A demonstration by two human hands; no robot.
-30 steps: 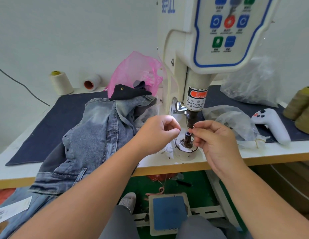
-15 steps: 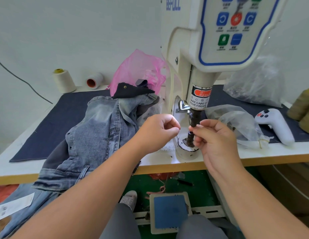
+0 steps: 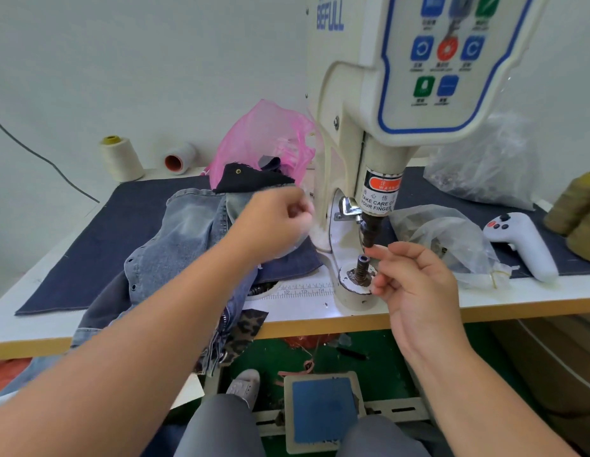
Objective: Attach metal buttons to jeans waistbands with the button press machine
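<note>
The jeans (image 3: 188,245) lie heaped left of the button press machine (image 3: 369,159); both hands have just left the lower die (image 3: 362,268), seemingly loaded: right hand (image 3: 415,285) loosely curled, empty; left hand (image 3: 277,222), blurred, swings toward the denim, grip unclear

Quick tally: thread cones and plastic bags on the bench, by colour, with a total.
Cream cone: 1
White cone with orange core, lying on its side: 1
Olive cones at the right edge: 2, partly cut off
Pink bag: 1
Clear bags: 2
Total: 7
</note>
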